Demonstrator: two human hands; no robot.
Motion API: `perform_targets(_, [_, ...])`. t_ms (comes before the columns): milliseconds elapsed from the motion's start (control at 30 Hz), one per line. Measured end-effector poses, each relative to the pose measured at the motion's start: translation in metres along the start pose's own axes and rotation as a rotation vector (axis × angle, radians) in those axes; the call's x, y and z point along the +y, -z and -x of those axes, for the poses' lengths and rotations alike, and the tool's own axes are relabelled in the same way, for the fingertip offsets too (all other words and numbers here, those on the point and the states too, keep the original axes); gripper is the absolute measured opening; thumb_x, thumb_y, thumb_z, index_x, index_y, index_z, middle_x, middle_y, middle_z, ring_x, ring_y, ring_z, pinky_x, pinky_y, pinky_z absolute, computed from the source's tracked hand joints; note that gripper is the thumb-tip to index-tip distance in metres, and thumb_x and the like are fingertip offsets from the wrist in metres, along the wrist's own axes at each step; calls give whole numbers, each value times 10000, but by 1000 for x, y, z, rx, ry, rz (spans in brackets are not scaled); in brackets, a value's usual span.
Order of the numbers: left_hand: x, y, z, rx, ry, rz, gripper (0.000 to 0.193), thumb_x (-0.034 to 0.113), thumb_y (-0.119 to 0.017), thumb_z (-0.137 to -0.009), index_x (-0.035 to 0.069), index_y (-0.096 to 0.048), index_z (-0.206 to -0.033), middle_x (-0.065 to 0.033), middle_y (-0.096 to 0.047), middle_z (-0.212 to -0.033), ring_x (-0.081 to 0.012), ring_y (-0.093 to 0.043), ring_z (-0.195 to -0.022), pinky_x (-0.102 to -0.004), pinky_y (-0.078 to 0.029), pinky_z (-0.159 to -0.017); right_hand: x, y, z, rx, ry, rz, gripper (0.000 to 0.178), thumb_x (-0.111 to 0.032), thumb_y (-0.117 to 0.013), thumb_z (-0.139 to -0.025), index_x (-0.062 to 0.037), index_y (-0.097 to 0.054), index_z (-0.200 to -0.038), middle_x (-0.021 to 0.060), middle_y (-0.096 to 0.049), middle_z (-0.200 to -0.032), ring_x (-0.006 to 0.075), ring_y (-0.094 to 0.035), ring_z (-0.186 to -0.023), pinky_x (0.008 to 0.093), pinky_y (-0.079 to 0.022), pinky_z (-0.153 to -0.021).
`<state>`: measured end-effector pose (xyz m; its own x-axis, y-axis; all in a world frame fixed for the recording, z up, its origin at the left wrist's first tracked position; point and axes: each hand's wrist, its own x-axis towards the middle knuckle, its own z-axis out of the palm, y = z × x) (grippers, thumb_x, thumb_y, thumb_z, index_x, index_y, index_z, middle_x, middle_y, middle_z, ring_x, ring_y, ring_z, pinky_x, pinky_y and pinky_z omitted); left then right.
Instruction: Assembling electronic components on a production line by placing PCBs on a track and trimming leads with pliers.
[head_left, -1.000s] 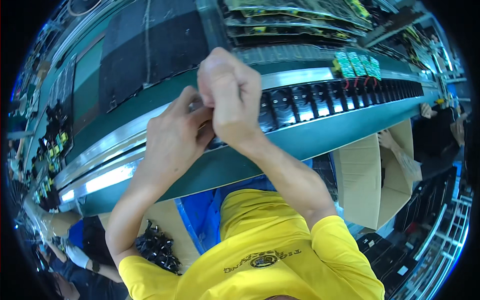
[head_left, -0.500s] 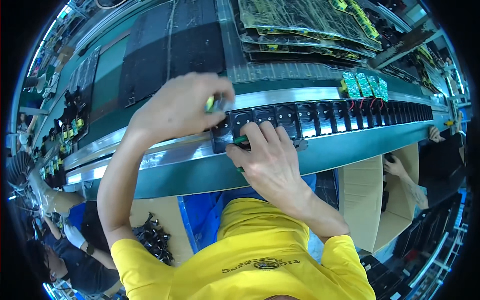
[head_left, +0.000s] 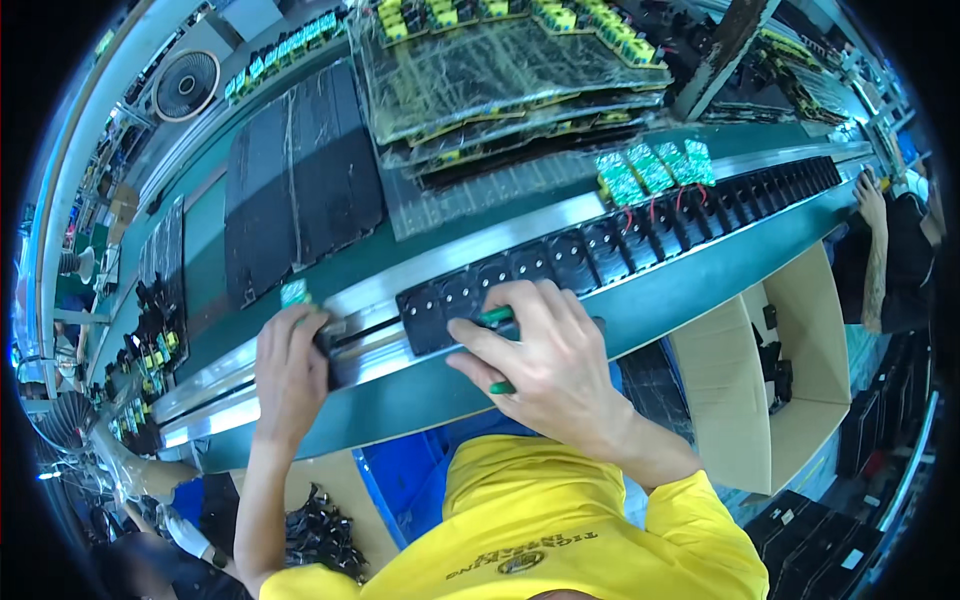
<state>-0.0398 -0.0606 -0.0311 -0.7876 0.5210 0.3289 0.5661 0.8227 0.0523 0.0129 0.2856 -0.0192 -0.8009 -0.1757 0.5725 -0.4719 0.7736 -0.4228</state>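
My left hand (head_left: 287, 372) is at the left part of the metal rail, its fingers closed around a black plastic housing (head_left: 343, 368) that they partly cover. A small green circuit board (head_left: 294, 292) shows just beyond those fingertips. My right hand (head_left: 553, 358) holds pliers with green handles (head_left: 502, 387) in its palm, the handles spread apart; the jaws are mostly hidden behind the hand. Its thumb and index finger are over the near side of a row of black housings (head_left: 428, 322) standing on the rail. Between the left hand and this row is a gap of bare rail.
Several green boards with red wires (head_left: 655, 172) lean on the row farther right. Behind the metal rail (head_left: 375, 298) are stacked trays of boards (head_left: 470, 95) and black sheets (head_left: 305, 180). An open cardboard box (head_left: 720, 400) stands below the bench at right, near another person's arm (head_left: 872, 240).
My left hand has come down and left, away from the row's left end, and now grips a housing at the rail. My right hand keeps the pliers near the row. The view has shifted.
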Motion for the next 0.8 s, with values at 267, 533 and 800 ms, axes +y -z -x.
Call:
perform_targets(267, [26, 25, -105, 130, -109, -46, 434, 42, -760, -938, 70, -716, -1368, -118, -694, -1433, -367, -660, -1286, -495, -483, -1195, 33, 27, 2, 63, -68, -100, 256, -215, -976, -880, -166, -895, -1117, 54, -687, -1175, 215, -623, -908, 365, -554, -819])
perform_targets(533, [131, -64, -426, 284, -203, 78, 379, 316, -823, -1059, 108, -737, -1364, -144, -631, -1342, -382, -586, -1272, -503, -521, -1113, 51, 53, 13, 63, -189, -113, 274, -189, -967, -900, -140, -900, -1161, 67, -680, -1168, 230, -641, -925, 371, -564, -821])
perform_targets(800, [141, -62, -453, 7, -289, 149, 270, 208, -826, -977, 57, -681, -1148, -175, -712, -1168, -371, -678, -1048, -501, -574, -948, 72, 87, 24, 160, -276, -100, 329, -146, -966, -897, -113, -900, -1218, 82, -666, -1165, 225, -651, -942, 345, -559, -839])
